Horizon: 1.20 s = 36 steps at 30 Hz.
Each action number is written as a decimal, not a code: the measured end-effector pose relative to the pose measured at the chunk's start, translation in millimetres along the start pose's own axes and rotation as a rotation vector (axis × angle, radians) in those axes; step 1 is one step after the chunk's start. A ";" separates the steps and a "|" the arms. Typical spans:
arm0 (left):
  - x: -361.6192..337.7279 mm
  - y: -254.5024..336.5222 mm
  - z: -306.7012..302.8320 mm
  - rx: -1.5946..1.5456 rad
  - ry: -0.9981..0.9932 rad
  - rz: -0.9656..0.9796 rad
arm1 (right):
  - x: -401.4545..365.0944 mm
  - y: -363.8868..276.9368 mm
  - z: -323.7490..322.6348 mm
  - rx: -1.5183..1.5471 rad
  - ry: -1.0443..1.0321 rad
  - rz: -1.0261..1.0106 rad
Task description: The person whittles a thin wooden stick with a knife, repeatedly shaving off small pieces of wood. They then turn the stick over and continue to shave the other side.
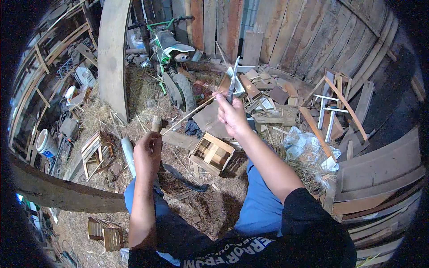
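In the head view, my right hand (230, 114) is closed round the handle of a knife (233, 78), its blade pointing up and away from me. A thin wooden strip (190, 114) runs slantwise between my hands, its far end by the fingers of my right hand. My left hand (149, 145) pinches the near end of this strip. Below the strip, between my knees, a small slatted wooden crate (212, 154) rests on the ground. Close to it lies a dark curved object (185, 178), whose kind I cannot make out.
A small motorbike (172, 47) stands at the back by the plank wall (299, 31). Scrap wood (272, 91) is heaped at the back right, beside a white plastic bag (304, 145). Slatted wooden frames (96, 154) and a white bucket (47, 143) are at left.
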<state>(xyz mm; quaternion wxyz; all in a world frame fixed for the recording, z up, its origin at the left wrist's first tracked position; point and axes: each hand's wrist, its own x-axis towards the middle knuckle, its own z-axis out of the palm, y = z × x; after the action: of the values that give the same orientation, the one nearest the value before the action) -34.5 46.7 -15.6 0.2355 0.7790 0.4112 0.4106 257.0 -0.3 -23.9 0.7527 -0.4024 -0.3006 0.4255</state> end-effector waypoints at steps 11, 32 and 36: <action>0.0 -5.5 -1.7 -0.036 -0.075 -0.090 | -0.9 -0.6 5.8 0.039 -0.023 0.010; -3.4 8.9 8.2 -0.129 -0.185 0.033 | -4.2 9.6 17.7 -0.360 -0.091 -0.122; -5.9 13.8 11.1 -0.123 -0.254 -0.005 | 0.8 25.5 12.5 -0.663 -0.260 -0.394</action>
<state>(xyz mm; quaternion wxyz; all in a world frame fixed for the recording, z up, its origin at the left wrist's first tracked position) -21.0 33.9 -14.6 0.3341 0.8077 0.3543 0.3325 237.3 12.8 -39.5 0.6047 -0.5010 -0.5857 0.2007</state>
